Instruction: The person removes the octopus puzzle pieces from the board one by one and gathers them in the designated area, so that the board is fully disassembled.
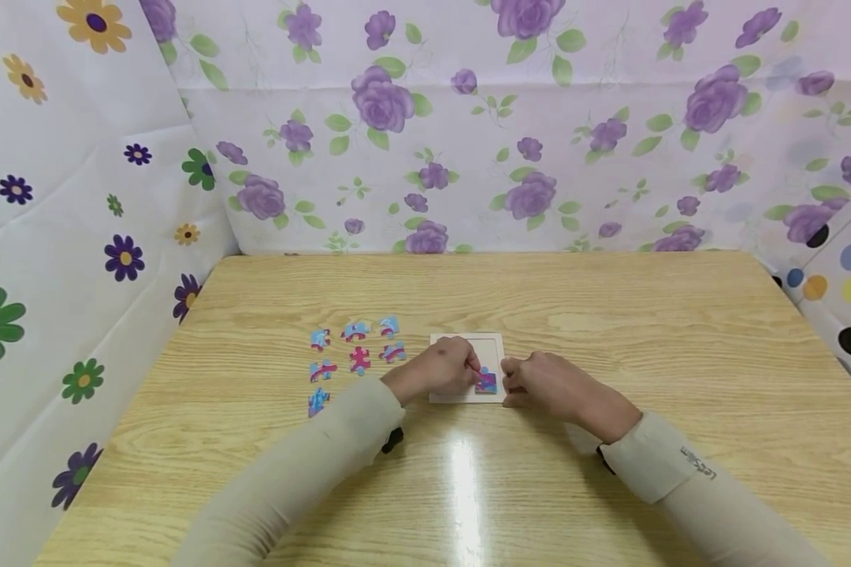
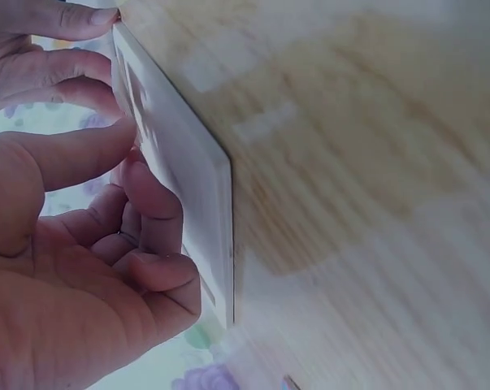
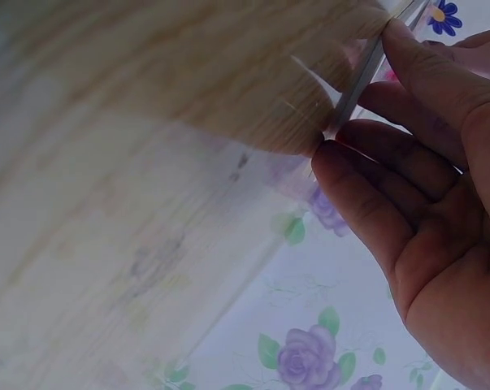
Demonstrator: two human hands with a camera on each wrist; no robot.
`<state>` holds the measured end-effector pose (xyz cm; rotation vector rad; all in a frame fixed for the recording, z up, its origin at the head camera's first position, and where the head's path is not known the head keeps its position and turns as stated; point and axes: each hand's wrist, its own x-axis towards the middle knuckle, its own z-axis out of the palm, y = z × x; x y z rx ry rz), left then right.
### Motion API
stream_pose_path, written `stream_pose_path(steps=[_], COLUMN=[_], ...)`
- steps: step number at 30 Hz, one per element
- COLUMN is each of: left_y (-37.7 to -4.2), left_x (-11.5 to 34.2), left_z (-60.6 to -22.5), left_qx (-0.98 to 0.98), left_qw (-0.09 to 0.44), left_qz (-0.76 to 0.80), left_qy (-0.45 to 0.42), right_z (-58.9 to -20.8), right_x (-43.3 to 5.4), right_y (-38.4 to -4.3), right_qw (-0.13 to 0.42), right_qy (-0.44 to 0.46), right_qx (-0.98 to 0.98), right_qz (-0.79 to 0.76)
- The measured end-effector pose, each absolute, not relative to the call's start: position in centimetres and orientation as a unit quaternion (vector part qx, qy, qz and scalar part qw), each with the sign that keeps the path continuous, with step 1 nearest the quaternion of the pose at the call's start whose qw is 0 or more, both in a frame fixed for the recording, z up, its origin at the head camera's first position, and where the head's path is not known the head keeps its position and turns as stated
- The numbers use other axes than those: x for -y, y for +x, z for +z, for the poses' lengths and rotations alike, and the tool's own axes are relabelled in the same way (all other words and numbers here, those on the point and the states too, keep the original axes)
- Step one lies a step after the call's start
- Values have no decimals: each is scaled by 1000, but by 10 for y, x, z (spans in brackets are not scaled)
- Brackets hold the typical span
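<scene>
My left hand (image 1: 451, 366) reaches over a white square puzzle frame (image 1: 466, 398), with thumb and forefinger pinched together at a blue, pink and purple puzzle piece (image 1: 488, 384) in its lower right corner. In the left wrist view, the curled left fingers (image 2: 151, 203) hide that piece. My right hand (image 1: 542, 382) grips the frame's right edge, thumb near the lower corner and the fingers farther up. From the right wrist view, the frame (image 3: 360, 81) appears as a thin edge between the thumb and fingers of the right hand (image 3: 440, 162).
Left of the frame, several loose puzzle pieces (image 1: 359, 360) lie spread in rough rows; the nearest one (image 1: 318, 402) is beside the left sleeve. All rest on a wood-grain table (image 1: 645, 331). Flowered cloth (image 1: 425, 142) hangs behind it and along the left side.
</scene>
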<state>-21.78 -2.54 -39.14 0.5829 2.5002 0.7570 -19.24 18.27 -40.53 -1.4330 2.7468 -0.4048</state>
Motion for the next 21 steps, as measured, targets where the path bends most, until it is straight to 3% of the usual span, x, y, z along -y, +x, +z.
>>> stream_pose_path(steps=[21], left_y=[-218], left_x=[68], left_z=[-381], left_qx=[-913], left_qw=[230], left_qz=[297], left_qy=[160], right_z=[-402], right_x=[-182], right_y=[-190], right_qw=[20], right_qy=[-453], right_qx=[-881], right_qz=[-137])
